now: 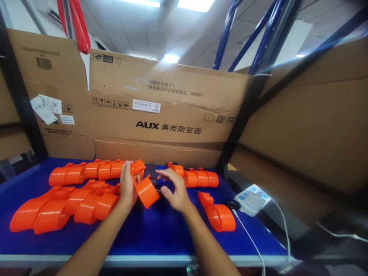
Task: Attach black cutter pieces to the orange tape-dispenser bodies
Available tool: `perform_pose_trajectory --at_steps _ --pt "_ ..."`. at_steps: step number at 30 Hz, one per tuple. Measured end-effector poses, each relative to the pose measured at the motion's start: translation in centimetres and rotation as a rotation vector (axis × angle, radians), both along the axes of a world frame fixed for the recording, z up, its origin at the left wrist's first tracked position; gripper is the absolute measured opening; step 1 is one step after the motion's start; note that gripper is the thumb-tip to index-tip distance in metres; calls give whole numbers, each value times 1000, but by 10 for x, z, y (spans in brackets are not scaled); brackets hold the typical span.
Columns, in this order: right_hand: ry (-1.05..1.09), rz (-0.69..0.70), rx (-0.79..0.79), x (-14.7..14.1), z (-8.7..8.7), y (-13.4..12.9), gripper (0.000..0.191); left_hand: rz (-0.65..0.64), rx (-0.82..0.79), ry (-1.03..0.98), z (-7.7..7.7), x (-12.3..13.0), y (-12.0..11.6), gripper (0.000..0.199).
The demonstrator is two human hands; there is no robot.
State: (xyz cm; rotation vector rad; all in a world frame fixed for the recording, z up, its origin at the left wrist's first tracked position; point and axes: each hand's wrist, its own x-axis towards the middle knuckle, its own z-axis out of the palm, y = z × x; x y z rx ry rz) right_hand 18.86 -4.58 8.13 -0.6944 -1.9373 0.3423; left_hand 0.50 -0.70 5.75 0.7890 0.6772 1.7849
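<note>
My left hand (128,184) is closed around an orange plastic part (147,191) with a wide curved band and a ribbed arm, held above the blue table surface (161,237). Just right of it, my right hand (175,188) has its fingers apart and grips nothing that I can see. Behind the hands, a dark flat device like a phone (150,171) stands partly hidden. Rows of similar orange parts (51,214) lie at the left, and more orange parts (201,178) sit behind my right hand.
A single orange part (222,217) lies right of my right forearm. Beside it are a white device with blue-marked buttons (253,199), a black rounded object (231,204) and white cables (253,243). Cardboard panels (172,149) and a black post (238,122) bound the back and right.
</note>
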Motion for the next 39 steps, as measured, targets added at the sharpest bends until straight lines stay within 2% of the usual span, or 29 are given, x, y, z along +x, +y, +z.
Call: perform_pose_trajectory --at_steps 3,5,10,13,16,18,21,25,28,33,39 --pt "-105 69 73 -5 2 -9 75 168 -3 -76 1 2 -1 51" --pt "-161 79 106 -9 2 -13 80 186 -5 -94 2 3 -2 53" --pt "-179 5 136 -14 -3 -14 53 128 36 -97 1 5 -1 56" --pt "-51 -122 92 -9 -4 -4 48 38 56 -87 0 6 0 58" --pt "170 -362 53 1 -4 14 45 -6 53 -39 -2 6 1 60" --pt "235 -478 42 8 -3 27 49 -4 47 -11 -4 5 2 58" --pt "94 -605 12 16 -2 41 51 2 45 6 -7 5 2 54" --pt "-292 -740 -141 11 3 53 48 6 50 34 -7 7 -2 52" --pt "-521 -778 -221 3 6 63 48 3 53 42 -5 8 -4 53" --pt "-658 -824 -262 -6 2 79 50 -16 47 67 -4 8 -5 53" --pt "-689 -778 -260 -8 -10 84 46 -61 75 82 -3 8 -7 52"
